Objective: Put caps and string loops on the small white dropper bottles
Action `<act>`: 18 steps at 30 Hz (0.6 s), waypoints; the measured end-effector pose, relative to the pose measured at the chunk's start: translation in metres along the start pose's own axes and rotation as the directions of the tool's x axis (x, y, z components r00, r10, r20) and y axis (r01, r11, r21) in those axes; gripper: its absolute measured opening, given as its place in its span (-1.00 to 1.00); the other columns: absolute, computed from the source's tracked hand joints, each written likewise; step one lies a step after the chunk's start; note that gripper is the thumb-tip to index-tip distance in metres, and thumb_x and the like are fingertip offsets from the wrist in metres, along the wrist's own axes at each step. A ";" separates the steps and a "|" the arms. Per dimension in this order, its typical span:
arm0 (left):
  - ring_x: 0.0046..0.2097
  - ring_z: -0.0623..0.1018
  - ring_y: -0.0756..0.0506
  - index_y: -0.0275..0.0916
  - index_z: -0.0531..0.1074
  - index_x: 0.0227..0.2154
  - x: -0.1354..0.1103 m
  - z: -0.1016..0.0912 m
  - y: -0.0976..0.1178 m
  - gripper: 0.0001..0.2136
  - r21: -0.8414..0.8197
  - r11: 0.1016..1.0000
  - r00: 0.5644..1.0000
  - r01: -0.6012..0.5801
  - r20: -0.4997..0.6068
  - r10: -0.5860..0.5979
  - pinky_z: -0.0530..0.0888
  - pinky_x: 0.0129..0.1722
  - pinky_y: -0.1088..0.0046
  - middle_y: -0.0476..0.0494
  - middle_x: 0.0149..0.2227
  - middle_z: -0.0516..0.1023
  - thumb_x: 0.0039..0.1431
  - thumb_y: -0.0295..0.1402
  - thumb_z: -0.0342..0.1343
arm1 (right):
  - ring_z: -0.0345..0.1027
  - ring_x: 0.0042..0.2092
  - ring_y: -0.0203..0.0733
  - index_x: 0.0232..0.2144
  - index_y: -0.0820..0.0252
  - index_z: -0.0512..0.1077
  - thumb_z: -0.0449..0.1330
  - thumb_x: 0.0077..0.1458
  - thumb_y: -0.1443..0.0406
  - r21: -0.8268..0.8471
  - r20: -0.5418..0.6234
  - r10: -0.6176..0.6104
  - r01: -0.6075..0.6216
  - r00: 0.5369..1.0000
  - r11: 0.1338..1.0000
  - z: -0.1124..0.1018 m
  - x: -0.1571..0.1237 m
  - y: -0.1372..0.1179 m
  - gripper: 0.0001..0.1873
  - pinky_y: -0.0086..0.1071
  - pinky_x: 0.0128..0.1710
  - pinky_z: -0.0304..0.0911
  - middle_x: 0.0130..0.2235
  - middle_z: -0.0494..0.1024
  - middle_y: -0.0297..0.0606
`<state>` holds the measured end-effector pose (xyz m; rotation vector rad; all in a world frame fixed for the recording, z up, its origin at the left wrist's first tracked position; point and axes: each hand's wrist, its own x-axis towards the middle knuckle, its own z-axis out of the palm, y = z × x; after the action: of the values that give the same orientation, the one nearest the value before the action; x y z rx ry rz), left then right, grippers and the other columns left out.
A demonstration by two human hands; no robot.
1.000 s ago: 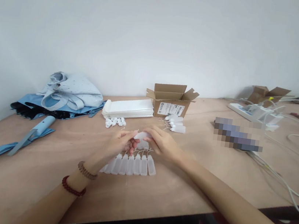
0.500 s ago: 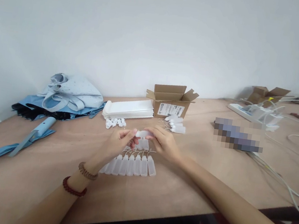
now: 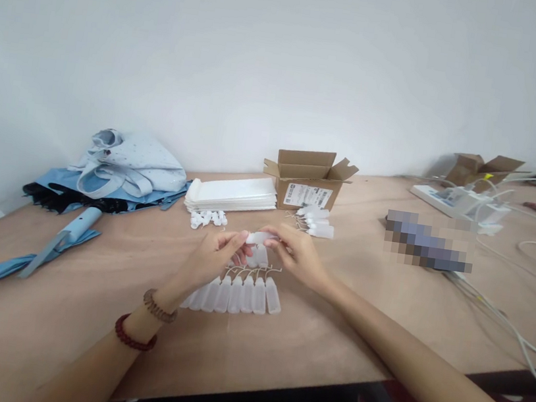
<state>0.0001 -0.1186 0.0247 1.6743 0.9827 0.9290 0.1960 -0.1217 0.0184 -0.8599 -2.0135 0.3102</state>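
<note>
A small translucent white plastic bottle (image 3: 257, 237) lies sideways between my two hands, above the table. My left hand (image 3: 216, 254) pinches its left end with thumb and fingers. At the other end, my right hand (image 3: 299, 256) grips it, thumb below and fingers over the top. Just beneath them stretches a row of similar bottles (image 3: 235, 295) with thin pale strands at their necks; more bottles behind it are partly covered by my hands. Small white plastic pieces (image 3: 208, 219) are heaped beyond my left hand. Several more bottles (image 3: 318, 223) lie beyond my right hand.
An open cardboard box (image 3: 309, 183) and a stack of white envelopes (image 3: 233, 195) stand near the wall. To the left lie a blue umbrella (image 3: 81, 218) and a pale bag (image 3: 136, 162). Rightward are a pixelated object (image 3: 427, 240), a power strip (image 3: 430, 198) and white cables.
The held bottle has tilted slightly, and my fingers have shifted a little around it. The whole view has moved by a small amount. Both hands keep hold of the bottle.
</note>
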 end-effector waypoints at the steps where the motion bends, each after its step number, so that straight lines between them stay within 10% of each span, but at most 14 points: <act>1: -0.47 0.47 -0.01 -0.34 0.46 -0.42 0.001 0.000 -0.002 -0.60 -0.050 0.998 0.999 0.046 0.024 -0.045 0.42 -0.42 0.45 -0.13 -0.47 0.51 0.16 -0.05 -0.02 | 0.37 -0.27 -0.17 -0.15 0.19 0.40 0.00 0.23 0.25 -0.003 -0.003 -0.027 0.027 1.000 1.000 0.000 0.000 0.000 -0.76 -0.33 -0.27 0.24 -0.28 0.52 -0.17; 7: -0.49 0.44 0.01 -0.34 0.45 -0.49 -0.001 0.002 -0.004 -0.64 -0.087 0.995 0.998 0.056 0.000 -0.056 0.38 -0.44 0.49 -0.09 -0.51 0.47 0.14 -0.09 0.04 | 0.36 -0.25 -0.17 -0.16 0.21 0.38 -0.02 0.25 0.25 0.010 0.060 -0.039 0.038 0.997 0.999 0.000 0.000 -0.003 -0.76 -0.33 -0.24 0.22 -0.26 0.50 -0.16; 18: -0.38 0.49 -0.07 -0.25 0.46 -0.51 0.001 0.001 0.002 -0.67 0.379 0.910 0.986 -0.167 0.036 0.165 0.36 -0.35 0.48 -0.08 -0.47 0.53 0.21 -0.16 -0.05 | 0.07 -0.55 -0.33 -0.61 0.18 0.19 -0.05 0.21 0.05 0.296 0.209 0.333 -0.384 0.919 0.874 0.002 0.005 0.001 -0.56 -0.45 -0.52 -0.01 -0.65 0.14 -0.44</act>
<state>0.0015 -0.1180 0.0269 2.1135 1.0816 0.8828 0.1937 -0.1174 0.0197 -1.0132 -1.8514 0.9274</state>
